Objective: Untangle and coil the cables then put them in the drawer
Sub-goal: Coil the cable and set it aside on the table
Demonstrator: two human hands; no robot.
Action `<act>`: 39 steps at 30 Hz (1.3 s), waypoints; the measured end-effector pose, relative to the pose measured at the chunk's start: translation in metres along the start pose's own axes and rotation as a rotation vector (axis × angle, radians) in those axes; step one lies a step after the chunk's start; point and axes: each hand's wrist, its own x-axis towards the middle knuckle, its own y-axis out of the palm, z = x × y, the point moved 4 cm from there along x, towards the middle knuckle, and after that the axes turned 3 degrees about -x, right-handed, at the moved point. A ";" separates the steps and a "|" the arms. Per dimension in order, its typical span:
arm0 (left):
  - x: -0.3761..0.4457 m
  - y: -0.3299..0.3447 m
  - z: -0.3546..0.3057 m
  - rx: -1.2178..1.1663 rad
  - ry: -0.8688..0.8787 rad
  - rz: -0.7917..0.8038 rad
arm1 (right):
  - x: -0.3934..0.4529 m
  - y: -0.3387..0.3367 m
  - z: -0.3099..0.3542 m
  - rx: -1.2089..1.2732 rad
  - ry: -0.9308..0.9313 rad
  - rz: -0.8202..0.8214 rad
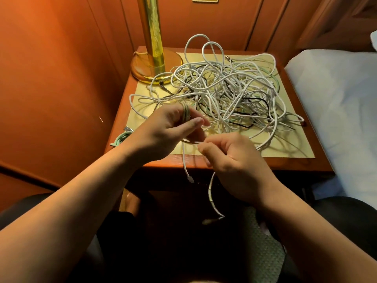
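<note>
Cables [224, 92] remain tangled on the table [285, 154]. Left hand [169, 129] grips a partial coil; right hand [230, 158] pinches its free strand. Next: continue winding.

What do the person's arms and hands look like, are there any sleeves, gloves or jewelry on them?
Both forearms are bare all the way to the bottom edge of the picture; no sleeves show. The left hand and right hand wear no gloves. No watch, bracelet or ring is visible on the wrists or fingers.

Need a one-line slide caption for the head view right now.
Left hand holds a coiled cable, right hand pinches its end, tangled cables piled on nightstand.
</note>
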 end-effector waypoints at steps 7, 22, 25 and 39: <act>-0.007 0.016 -0.008 -0.221 -0.209 0.342 | -0.001 -0.024 -0.005 0.109 -0.120 -0.239; -0.008 0.032 -0.020 -1.187 -0.183 0.067 | 0.004 0.014 -0.025 0.383 0.275 0.217; -0.002 0.024 -0.011 -1.072 -0.130 -0.073 | 0.002 0.014 -0.020 0.197 0.202 0.233; -0.004 0.013 -0.007 -0.236 -0.055 0.191 | -0.001 -0.029 -0.007 0.183 -0.002 -0.128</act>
